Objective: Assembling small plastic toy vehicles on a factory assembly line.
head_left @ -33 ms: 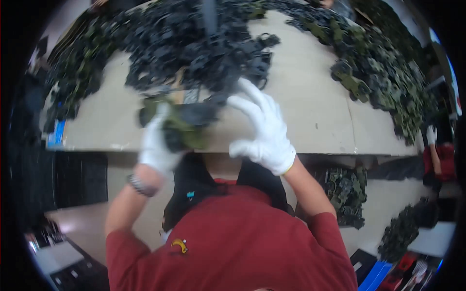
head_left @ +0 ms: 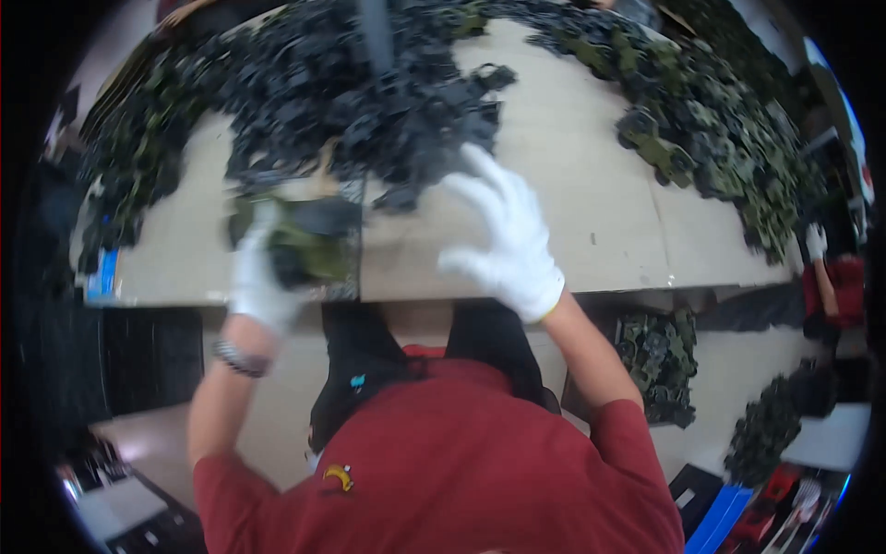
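In a white glove, my left hand [head_left: 261, 286] is closed round an olive-green part with black wheel-like discs [head_left: 318, 251], above the near edge of the table. Motion blurs this part, so its exact kind does not show. A dark grey piece [head_left: 325, 217] lies against or just behind it; whether they are joined I cannot tell. My right hand [head_left: 508, 245], also gloved in white, hovers over the table with spread fingers and nothing in its grasp. Its fingertips are nearest to a large heap of dark grey plastic parts [head_left: 341, 115].
The tan table [head_left: 554, 185] carries piles of green-and-black parts at the left [head_left: 138, 166] and right [head_left: 720, 138]. A grey post [head_left: 376, 37] rises through the middle heap. Below the table at right stands a box of parts [head_left: 660, 360]. A co-worker's gloved hand [head_left: 816, 242] shows far right.
My left hand has moved left with the green part, widening the distance to my right hand. My right hand stays open. The whole view has shifted slightly.
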